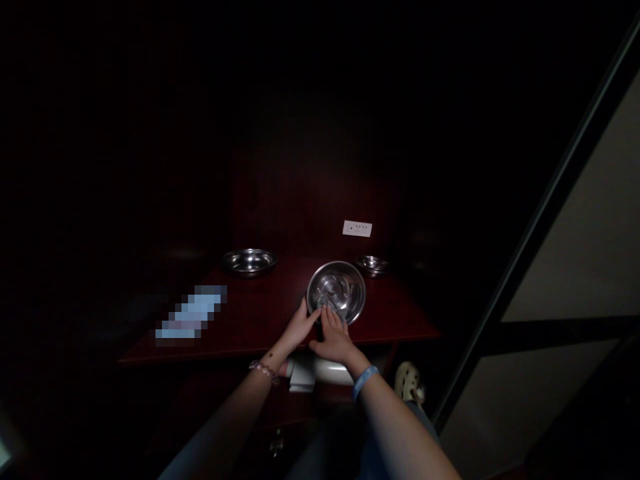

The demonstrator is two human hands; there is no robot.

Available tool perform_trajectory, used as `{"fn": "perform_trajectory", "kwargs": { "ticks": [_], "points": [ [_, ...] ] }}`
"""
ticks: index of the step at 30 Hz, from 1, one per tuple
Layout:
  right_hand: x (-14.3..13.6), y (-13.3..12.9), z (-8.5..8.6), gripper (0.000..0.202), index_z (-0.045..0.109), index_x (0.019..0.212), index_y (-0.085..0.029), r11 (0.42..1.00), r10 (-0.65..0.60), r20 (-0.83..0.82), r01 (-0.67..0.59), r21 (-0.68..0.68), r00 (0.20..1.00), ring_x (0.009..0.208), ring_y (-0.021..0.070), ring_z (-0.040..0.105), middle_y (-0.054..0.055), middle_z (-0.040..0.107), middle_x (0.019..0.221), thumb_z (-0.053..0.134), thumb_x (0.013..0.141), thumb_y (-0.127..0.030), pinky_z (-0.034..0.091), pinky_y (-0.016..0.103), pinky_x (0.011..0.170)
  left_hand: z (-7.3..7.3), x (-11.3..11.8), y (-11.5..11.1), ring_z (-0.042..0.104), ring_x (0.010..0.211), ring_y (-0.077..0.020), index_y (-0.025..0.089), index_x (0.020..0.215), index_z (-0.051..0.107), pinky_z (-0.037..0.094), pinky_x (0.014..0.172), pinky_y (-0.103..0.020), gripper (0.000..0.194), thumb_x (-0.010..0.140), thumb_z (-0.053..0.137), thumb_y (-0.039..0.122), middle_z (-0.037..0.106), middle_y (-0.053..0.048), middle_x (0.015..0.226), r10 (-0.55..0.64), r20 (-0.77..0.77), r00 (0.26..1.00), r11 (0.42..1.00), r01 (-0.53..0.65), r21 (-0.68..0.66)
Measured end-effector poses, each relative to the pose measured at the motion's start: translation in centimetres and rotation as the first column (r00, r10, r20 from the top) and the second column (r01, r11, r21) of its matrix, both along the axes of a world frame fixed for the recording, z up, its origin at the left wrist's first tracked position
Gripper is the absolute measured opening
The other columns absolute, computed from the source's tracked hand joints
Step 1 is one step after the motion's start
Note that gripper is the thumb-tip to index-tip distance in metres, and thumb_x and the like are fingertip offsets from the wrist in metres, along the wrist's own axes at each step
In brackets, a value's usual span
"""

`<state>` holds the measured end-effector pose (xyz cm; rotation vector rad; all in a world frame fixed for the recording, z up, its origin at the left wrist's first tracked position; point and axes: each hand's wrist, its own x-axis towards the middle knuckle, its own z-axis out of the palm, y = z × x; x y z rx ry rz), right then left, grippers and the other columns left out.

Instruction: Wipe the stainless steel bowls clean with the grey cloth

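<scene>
A shiny steel bowl (pixel 356 288) is tilted toward me above the front of the dark red shelf. My left hand (pixel 301 325) grips its lower left rim, thumb over the edge. Inside the bowl, my right hand (pixel 334 339) presses a small grey cloth (pixel 323 303) against the lower wall. The cloth is partly hidden under the fingers. Behind to the left lies a wide, shallow steel dish (pixel 249 262). A smaller steel bowl (pixel 373 266) sits behind on the right.
The dark red shelf (pixel 280 300) carries a blurred-out light blue flat item (pixel 191 315) at left. A white socket plate (pixel 357 229) is on the back wall. Below the shelf are a white rounded object (pixel 333 372) and a pale clog (pixel 407 380). A dark-framed panel (pixel 575 253) stands at right.
</scene>
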<state>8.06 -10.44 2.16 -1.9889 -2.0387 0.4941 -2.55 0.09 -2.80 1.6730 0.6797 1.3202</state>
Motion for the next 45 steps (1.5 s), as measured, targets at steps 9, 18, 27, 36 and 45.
{"fn": "perform_trajectory", "kwargs": {
  "ticks": [9, 18, 27, 36, 45],
  "points": [
    [-0.2, 0.0, 0.1, 0.106, -0.004, 0.161, -0.011, 1.0, 0.021, 0.023, -0.021, -0.008, 1.0, 0.156, 0.0281, -0.003, 0.012, -0.004, 0.169, 0.057, 0.082, -0.044, 0.0, 0.052, 0.124, 0.6, -0.1, -0.4, 0.061, 0.12, -0.0244, 0.016, 0.123, 0.056, 0.037, 0.115, -0.042, 0.044, 0.081, 0.058, 0.029, 0.067, -0.013, 0.127, 0.045, 0.028, 0.999, 0.998, -0.044, -0.055],
    [-0.2, -0.6, 0.4, 0.104, -0.002, 0.161, -0.011, 0.999, 0.038, 0.108, -0.041, 0.023, 0.993, 0.157, 0.0266, 0.0, 0.014, 0.0, 0.169, 0.055, 0.084, -0.049, -0.014, 0.053, 0.121, 0.4, -0.1, -0.3, 0.06, 0.122, -0.0235, 0.016, 0.126, 0.056, 0.036, 0.116, -0.041, 0.045, 0.083, 0.056, 0.028, 0.066, -0.012, 0.129, 0.048, 0.042, 0.998, 0.997, -0.046, -0.055],
    [0.2, -0.5, 0.5, 0.103, -0.001, 0.162, -0.012, 0.999, 0.054, 0.11, -0.054, -0.003, 0.992, 0.156, 0.0275, 0.001, 0.012, 0.0, 0.169, 0.057, 0.082, -0.043, -0.003, 0.051, 0.124, 0.2, -0.1, 0.1, 0.059, 0.124, -0.0244, 0.017, 0.129, 0.055, 0.035, 0.116, -0.042, 0.048, 0.082, 0.058, 0.028, 0.066, -0.012, 0.129, 0.052, 0.058, 0.997, 0.997, -0.049, -0.06],
    [0.1, -0.5, 0.4, 0.102, -0.002, 0.162, -0.016, 0.999, 0.032, 0.088, -0.031, -0.015, 0.996, 0.156, 0.0281, 0.0, 0.01, -0.001, 0.169, 0.058, 0.081, -0.036, 0.004, 0.058, 0.123, -0.1, 0.0, 0.3, 0.052, 0.134, -0.0244, 0.015, 0.142, 0.041, 0.028, 0.12, -0.042, 0.062, 0.083, 0.055, 0.027, 0.056, -0.016, 0.142, 0.088, 0.044, 0.995, 0.995, -0.086, -0.047],
    [0.1, -0.6, 0.2, 0.102, 0.001, 0.162, -0.014, 0.999, 0.038, 0.101, -0.041, 0.024, 0.994, 0.156, 0.0297, 0.003, 0.011, 0.0, 0.169, 0.059, 0.08, -0.033, 0.006, 0.057, 0.124, -0.5, -0.1, 0.8, 0.049, 0.137, -0.0281, 0.013, 0.14, 0.042, 0.03, 0.119, -0.046, 0.063, 0.081, 0.058, 0.026, 0.058, -0.018, 0.138, 0.151, 0.039, 0.988, 0.985, -0.147, -0.087]
  ]
}}
